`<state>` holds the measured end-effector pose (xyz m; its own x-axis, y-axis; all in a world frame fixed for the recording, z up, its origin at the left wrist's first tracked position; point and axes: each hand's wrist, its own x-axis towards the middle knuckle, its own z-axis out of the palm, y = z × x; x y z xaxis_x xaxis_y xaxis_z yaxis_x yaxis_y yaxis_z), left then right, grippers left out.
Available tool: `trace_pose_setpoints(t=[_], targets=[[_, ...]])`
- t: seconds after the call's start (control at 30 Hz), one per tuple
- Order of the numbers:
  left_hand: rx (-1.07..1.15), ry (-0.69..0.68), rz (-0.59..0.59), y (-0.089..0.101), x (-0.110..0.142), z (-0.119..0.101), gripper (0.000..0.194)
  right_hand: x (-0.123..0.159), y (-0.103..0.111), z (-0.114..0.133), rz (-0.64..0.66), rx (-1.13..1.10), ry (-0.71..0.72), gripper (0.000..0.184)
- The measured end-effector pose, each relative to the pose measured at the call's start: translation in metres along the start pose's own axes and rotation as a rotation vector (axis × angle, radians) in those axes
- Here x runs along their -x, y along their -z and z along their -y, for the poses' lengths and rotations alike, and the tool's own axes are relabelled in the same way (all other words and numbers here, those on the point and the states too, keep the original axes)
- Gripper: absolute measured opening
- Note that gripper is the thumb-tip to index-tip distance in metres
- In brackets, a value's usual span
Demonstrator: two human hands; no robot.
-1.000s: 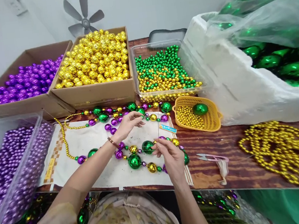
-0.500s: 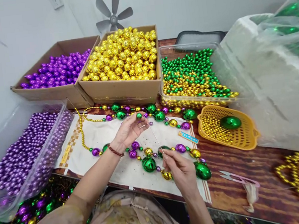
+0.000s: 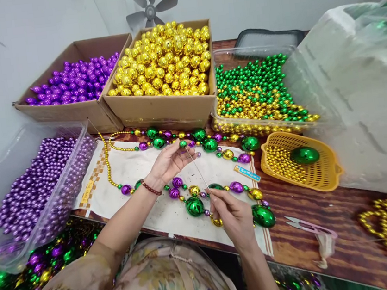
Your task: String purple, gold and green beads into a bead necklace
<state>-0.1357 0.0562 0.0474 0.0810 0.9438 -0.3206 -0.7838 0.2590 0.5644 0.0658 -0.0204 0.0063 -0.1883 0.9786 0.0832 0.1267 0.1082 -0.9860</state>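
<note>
Left hand (image 3: 169, 162): thumb and finger pinch a green bead (image 3: 182, 144), the other fingers loosely curled above the white cloth (image 3: 131, 163).
Green bead: sits right at the tips of that grip; I'd judge it light, hard-shelled and rather slippery, best held by its sides.
Right hand (image 3: 232, 212): thumb and forefinger close on the lower end of a thin rod (image 3: 196, 167), nearer the worktop's (image 3: 279, 195) front edge.
Thin rod: slants up from those fingertips towards the bead; from here I can't tell whether it enters. It looks slender and fairly stiff, probably easiest held low.
Beaded strand (image 3: 194, 206): lies on the cloth towards the front edge, partly hidden by the right hand.
</note>
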Motion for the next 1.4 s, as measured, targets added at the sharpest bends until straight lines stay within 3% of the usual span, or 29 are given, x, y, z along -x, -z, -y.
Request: trace_pose_setpoints(t=[0.5,0.7,0.87,0.97,1.13,1.2,1.3,1.4], targets=[[-0.188,-0.031,0.116,0.014,0.001,-0.014,0.022,0.003,-0.007,-0.001,-0.006,-0.033,-0.053,0.025],[-0.209,-0.005,0.052,0.014,-0.001,-0.014,0.019,0.004,-0.006,-0.005,0.007,-0.021,-0.047,0.024],[-0.244,-0.002,0.073,0.013,-0.001,-0.014,0.014,0.004,-0.007,-0.005,-0.001,-0.014,-0.065,0.025],[-0.359,-0.005,0.116,0.009,0.003,-0.016,0.014,0.001,-0.011,-0.004,-0.011,-0.03,-0.071,0.024],[-0.655,0.057,0.255,-0.001,0.013,-0.025,0.033,-0.014,-0.021,0.001,-0.072,-0.211,-0.077,0.02],[-0.739,-0.004,0.22,-0.005,0.015,-0.028,0.034,-0.023,-0.02,0.001,-0.136,-0.298,-0.1,0.019],[-0.862,-0.203,0.136,-0.013,0.013,-0.027,0.029,-0.031,-0.012,-0.005,-0.239,-0.414,-0.157,0.021],[-1.001,-0.388,0.162,-0.033,0.007,-0.013,0.026,-0.031,-0.003,-0.013,-0.248,-0.483,-0.229,0.025]])
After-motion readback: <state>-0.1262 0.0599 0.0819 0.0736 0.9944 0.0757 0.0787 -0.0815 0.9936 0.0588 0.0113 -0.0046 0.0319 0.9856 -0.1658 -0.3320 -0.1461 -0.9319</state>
